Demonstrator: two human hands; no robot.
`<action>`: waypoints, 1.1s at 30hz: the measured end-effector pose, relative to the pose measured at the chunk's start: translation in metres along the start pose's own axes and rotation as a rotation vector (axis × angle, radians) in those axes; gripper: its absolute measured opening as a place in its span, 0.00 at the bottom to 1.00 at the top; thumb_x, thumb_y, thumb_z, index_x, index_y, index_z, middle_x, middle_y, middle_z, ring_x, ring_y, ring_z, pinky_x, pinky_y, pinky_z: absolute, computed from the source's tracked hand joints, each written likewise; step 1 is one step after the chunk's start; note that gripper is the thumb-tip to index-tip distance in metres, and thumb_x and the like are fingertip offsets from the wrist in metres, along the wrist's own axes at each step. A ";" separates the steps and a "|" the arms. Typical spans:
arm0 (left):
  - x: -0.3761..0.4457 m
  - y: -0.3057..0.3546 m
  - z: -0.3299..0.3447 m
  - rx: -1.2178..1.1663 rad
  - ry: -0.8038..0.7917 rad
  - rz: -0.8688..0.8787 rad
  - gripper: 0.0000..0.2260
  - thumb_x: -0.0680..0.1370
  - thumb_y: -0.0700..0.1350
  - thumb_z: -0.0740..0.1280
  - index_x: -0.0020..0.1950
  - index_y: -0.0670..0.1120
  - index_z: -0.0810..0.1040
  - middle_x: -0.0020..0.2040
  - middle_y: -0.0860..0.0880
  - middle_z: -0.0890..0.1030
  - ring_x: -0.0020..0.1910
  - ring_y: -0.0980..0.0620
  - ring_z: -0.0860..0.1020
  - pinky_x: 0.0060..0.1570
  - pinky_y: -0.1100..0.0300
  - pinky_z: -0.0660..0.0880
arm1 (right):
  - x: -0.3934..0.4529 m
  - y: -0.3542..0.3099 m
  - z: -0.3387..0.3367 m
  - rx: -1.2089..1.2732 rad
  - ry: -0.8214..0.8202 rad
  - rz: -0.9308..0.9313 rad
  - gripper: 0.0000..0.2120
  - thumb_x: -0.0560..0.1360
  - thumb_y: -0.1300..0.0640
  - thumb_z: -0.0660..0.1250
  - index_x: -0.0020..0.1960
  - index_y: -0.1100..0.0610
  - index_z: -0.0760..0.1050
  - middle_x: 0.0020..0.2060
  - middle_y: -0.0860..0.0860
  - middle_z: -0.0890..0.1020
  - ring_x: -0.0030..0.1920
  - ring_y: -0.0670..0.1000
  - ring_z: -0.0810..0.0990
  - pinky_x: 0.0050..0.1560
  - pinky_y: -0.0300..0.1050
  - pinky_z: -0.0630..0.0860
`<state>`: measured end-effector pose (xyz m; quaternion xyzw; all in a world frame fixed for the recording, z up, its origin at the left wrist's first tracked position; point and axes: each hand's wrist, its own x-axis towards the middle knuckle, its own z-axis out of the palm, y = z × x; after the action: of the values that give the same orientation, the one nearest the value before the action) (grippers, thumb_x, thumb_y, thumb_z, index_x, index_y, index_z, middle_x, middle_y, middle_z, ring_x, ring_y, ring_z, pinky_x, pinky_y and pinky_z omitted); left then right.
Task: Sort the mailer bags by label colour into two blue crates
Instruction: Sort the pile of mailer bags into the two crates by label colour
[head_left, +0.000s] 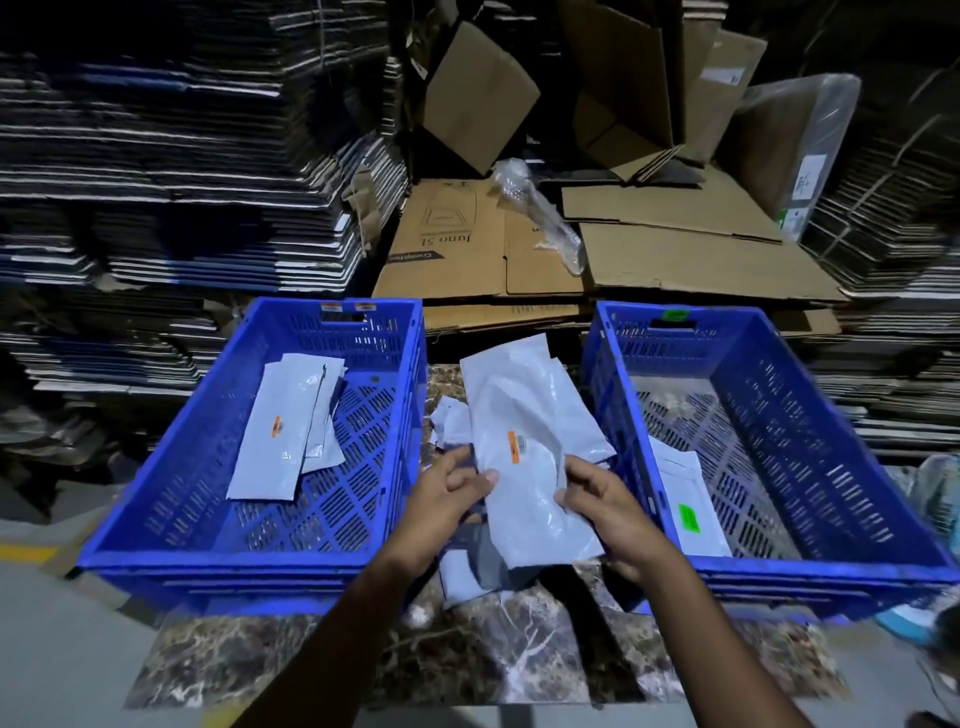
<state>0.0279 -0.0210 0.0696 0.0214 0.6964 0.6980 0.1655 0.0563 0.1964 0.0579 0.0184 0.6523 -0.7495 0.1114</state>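
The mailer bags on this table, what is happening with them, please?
A person is sorting them by label colour. Both hands, left and right, hold a grey bag with an orange label over the unsorted pile between two blue crates. The left crate has orange stickers on its rim and holds orange-labelled bags. The right crate holds a green-labelled bag.

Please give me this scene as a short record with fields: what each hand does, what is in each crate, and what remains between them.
left hand: left hand holds the left edge of the top mailer bag
right hand: right hand grips its right edge
label on held bag: orange label
left crate: left crate holds grey bags, one with an orange label; orange stickers on its far rim
right crate: right crate holds a bag with a green label; green sticker on its far rim
between crates: pile of unsorted bags on the marble surface
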 end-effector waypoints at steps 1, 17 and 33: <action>-0.002 0.000 0.005 -0.051 -0.004 0.007 0.12 0.79 0.40 0.67 0.61 0.49 0.76 0.52 0.49 0.85 0.52 0.52 0.83 0.45 0.64 0.79 | -0.003 0.000 -0.002 -0.011 -0.009 -0.009 0.18 0.73 0.60 0.67 0.63 0.55 0.78 0.59 0.59 0.82 0.58 0.61 0.81 0.57 0.57 0.79; -0.029 0.015 0.040 -0.118 0.180 0.132 0.09 0.81 0.39 0.65 0.59 0.41 0.79 0.53 0.43 0.85 0.53 0.42 0.83 0.54 0.46 0.80 | -0.022 -0.011 -0.007 -0.122 0.110 -0.214 0.11 0.76 0.63 0.71 0.57 0.55 0.79 0.53 0.52 0.84 0.48 0.58 0.85 0.45 0.53 0.81; 0.000 0.002 -0.142 0.336 0.682 -0.004 0.06 0.80 0.45 0.64 0.46 0.51 0.80 0.39 0.49 0.82 0.38 0.50 0.78 0.40 0.57 0.74 | 0.064 0.025 0.099 -0.295 -0.024 -0.089 0.08 0.80 0.61 0.65 0.56 0.53 0.78 0.48 0.54 0.83 0.44 0.52 0.81 0.46 0.42 0.80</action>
<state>-0.0095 -0.1583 0.0676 -0.1870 0.8162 0.5408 -0.0802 0.0102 0.0867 0.0370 -0.0363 0.7541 -0.6500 0.0873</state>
